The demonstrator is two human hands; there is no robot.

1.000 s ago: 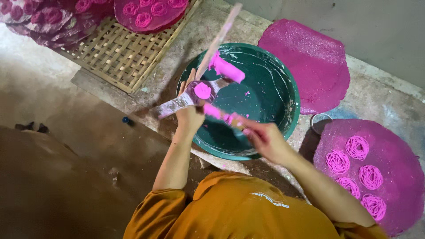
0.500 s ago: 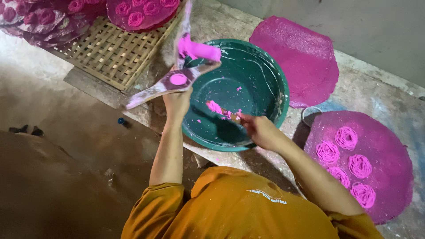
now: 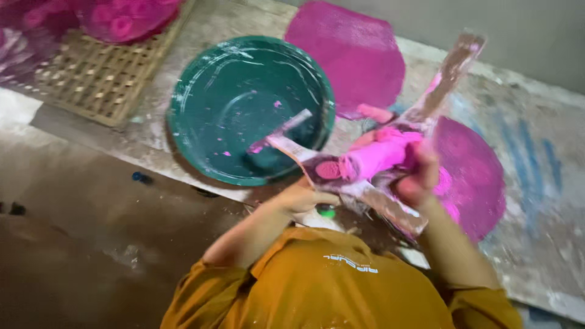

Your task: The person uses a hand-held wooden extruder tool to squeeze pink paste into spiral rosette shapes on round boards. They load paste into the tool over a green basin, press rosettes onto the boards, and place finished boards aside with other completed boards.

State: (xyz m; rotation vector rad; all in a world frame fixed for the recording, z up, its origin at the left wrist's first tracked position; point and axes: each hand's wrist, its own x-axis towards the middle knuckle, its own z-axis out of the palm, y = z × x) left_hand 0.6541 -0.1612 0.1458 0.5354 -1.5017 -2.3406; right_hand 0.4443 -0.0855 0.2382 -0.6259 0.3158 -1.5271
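A wooden press [image 3: 365, 183] smeared with pink dough [image 3: 381, 155] is gripped from below by the left hand [image 3: 304, 198] and clasped on its far side by the right hand [image 3: 417, 176]. Beyond the grip, a green basin [image 3: 244, 103] is seen.

basin [image 3: 244, 91]: dark green, white smears, pink flecks
dough [image 3: 381, 155]: bright pink
press [image 3: 365, 183]: pale wood, stained pink
mats [image 3: 353, 52]: magenta, fine weave
tray [image 3: 97, 79]: tan lattice
sleeves [image 3: 329, 286]: orange
bench [image 3: 536, 183]: grey, blue streaks
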